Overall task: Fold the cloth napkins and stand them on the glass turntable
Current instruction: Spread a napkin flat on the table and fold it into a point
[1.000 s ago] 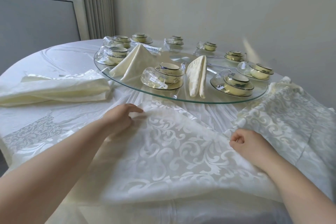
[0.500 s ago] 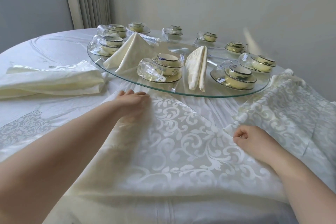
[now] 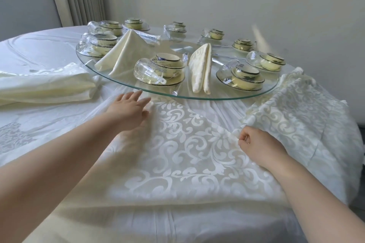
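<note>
Left hand (image 3: 128,110) lies flat, fingers spread, on the scroll-patterned damask napkin (image 3: 183,150); right hand (image 3: 258,144) pinches its edge.

Left hand (image 3: 129,109) lies flat (fingers straight); right hand (image 3: 256,144) is curled, pinching.

Banquet dining room — glass turntable (image 3: 197,95), wrapped tableware sets (image 3: 240,78).

Wrapped bowl sets (image 3: 167,67), white tablecloth (image 3: 45,45)
</note>
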Demonstrator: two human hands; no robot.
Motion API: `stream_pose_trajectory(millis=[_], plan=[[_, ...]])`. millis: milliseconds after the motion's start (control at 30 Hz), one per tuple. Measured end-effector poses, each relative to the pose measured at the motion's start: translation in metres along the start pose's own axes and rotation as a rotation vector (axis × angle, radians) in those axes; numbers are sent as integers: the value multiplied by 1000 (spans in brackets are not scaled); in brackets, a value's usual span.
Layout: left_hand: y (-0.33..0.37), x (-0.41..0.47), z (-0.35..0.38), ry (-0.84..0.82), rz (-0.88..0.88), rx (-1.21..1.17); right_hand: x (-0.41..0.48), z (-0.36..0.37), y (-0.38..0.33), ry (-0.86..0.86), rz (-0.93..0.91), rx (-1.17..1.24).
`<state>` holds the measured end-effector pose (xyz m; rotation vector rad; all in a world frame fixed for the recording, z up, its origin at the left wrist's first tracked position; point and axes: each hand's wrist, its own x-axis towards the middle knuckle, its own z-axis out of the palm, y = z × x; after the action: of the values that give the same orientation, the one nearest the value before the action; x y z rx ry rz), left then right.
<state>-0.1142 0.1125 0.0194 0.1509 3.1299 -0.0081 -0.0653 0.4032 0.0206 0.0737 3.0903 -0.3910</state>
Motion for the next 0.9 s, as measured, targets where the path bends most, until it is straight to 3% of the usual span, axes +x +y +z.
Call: stream_pose_trajectory(millis=[233,533,633,800,900], plan=[[63,-111,18,34,417,-165,-12,-19,10,-128,45,310],[67,-116,30,-23,336,-168,-74,-69,97,-371,184,331],[69,-118,29,-16,327,-164,-83,-68,109,-337,202,384],[70,-119,30,-1,301,-163,-78,-65,113,-44,237,503],[70,-119,30,2,301,-159,-75,-61,112,29,254,459]])
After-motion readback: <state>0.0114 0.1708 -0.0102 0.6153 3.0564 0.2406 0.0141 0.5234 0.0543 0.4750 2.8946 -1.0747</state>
